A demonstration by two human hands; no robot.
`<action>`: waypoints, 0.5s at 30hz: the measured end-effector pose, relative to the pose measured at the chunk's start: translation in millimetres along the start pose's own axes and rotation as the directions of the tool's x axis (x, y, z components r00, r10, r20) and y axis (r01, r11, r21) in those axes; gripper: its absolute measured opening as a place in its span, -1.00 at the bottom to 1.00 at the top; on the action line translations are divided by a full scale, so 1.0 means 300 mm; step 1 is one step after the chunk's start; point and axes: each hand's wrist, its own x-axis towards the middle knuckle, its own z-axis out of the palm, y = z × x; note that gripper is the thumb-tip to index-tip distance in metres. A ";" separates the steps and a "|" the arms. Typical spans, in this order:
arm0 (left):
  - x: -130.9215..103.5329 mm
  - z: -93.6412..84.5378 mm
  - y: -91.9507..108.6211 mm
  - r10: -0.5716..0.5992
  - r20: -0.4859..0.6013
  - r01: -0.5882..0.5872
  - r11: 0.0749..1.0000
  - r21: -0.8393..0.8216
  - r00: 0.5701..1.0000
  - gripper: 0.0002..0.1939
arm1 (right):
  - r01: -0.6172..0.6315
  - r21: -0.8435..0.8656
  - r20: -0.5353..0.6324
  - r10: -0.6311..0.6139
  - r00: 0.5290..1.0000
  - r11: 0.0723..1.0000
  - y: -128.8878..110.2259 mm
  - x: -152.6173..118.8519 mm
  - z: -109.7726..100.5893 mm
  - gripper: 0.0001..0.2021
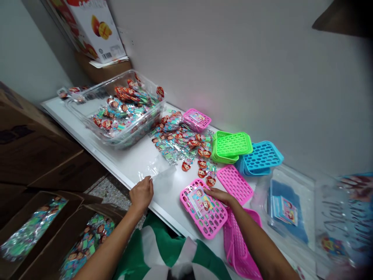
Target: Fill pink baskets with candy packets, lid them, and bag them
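Observation:
My left hand [142, 193] is closed on the edge of a clear plastic bag [163, 177] that lies over the white table's front part. Fingers of my right hand [220, 195] rest on the upper right edge of a pink basket [211, 221] with a perforated top and a picture card [200, 202] on it. Its thumb is hidden. Just beyond, a flat pink perforated piece [235, 183] lies on the table. Small clear packets with red-haired doll heads [186, 142] are heaped behind the bag. More pink baskets [243, 249] sit beneath my right forearm.
A clear bin [116, 138] of packets stands at the left back. Green [233, 144] and blue baskets [264, 156], and a small pink one [197, 118], line the wall. Clear tray [310, 194] holds cards at right. Open cartons [72, 217] are lower left.

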 end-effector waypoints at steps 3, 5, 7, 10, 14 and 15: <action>-0.008 0.044 0.035 0.060 0.107 -0.062 0.998 0.021 0.992 -0.63 | 0.014 0.022 0.027 -0.015 1.000 1.000 -0.008 0.001 0.003 -0.41; -0.002 0.060 0.051 0.071 0.163 -0.078 0.996 0.032 0.984 -0.63 | 0.033 0.041 0.055 -0.035 0.998 0.999 -0.009 -0.006 0.007 -0.43; 0.012 0.064 0.058 0.052 0.189 -0.061 0.997 0.040 0.981 -0.63 | 0.039 0.058 0.064 -0.042 0.997 0.998 -0.009 -0.015 0.012 -0.43; 0.038 0.061 0.059 0.024 0.192 -0.036 0.998 0.060 0.981 -0.64 | 0.043 0.056 0.059 -0.046 0.997 0.998 -0.011 -0.019 0.015 -0.41; 0.053 0.077 0.073 0.065 0.222 -0.085 0.993 0.078 0.973 -0.62 | 0.050 -0.025 0.021 -0.049 0.999 0.998 -0.013 -0.008 0.004 -0.39; 0.055 0.082 0.078 0.076 0.233 -0.096 0.992 0.078 0.970 -0.62 | 0.049 -0.057 0.019 -0.048 0.999 0.997 -0.013 -0.006 0.000 -0.39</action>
